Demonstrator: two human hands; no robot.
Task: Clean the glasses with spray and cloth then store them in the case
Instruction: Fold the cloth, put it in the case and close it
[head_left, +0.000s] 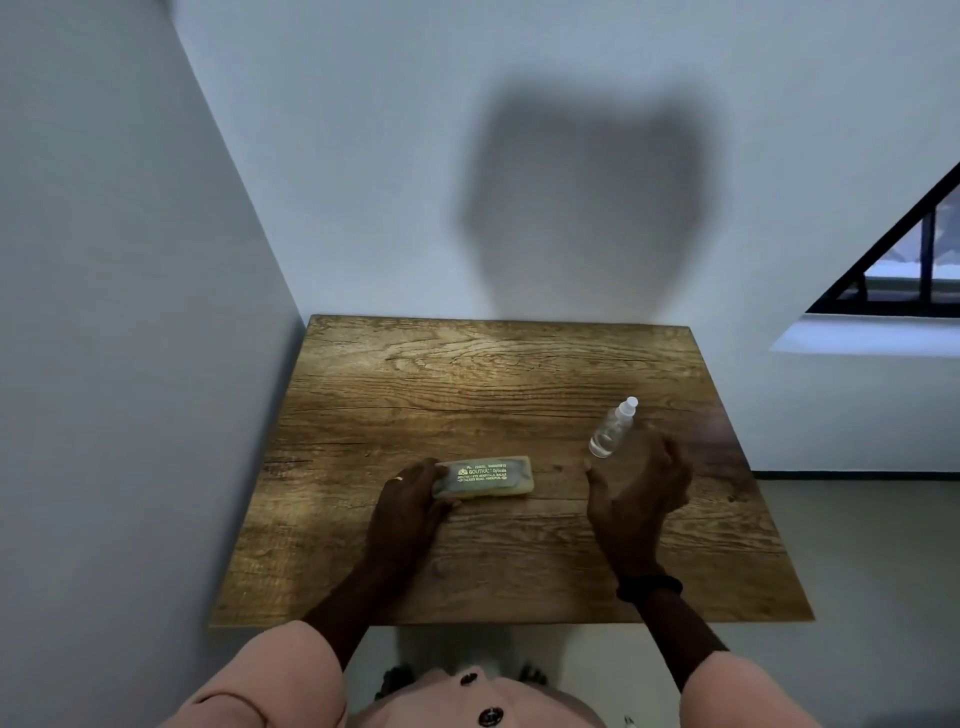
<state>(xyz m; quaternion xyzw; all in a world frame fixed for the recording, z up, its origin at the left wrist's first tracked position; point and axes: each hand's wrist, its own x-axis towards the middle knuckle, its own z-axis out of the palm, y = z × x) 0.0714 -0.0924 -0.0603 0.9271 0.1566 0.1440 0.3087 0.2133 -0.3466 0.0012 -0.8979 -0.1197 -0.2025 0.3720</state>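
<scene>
- Sleeves (270, 675) of soft pinkish cloth with dark round buttons frame the bottom edge; a dark band (649, 587) rings the right wrist.
- Left hand (410, 499), ring on one finger, grips the left end of the case (485, 477), with the fingers curled over the top and the thumb at its near edge.
- Right hand (639, 493) hangs loosely spread and blurred, holding nothing, just beside the spray bottle (613, 428); I cannot tell whether it touches.
- The case is a long, rounded-corner box, pale and hard-looking, with printed lettering on the lid. It lies shut near the middle of the table (467, 374).
- Neither glasses nor cloth shows; they are probably inside the case.
- Risk: a smooth hard shell held at one end may skid on the wood or spring open. The glasses could then tumble out.
- The spray bottle is slim, clear plastic with a white cap and seems to stand upright, well right of the case.
- Risk: it looks light and narrow-based, so a quick reach could knock it over and roll it toward the right edge.
- The table top is rough-grained brown wood with a matt finish and square corners.
- Beyond it are plain pale walls carrying a broad shadow (587, 208), and a dark-framed window (914, 260) at far right. The dim light may hide smears on the lenses.
</scene>
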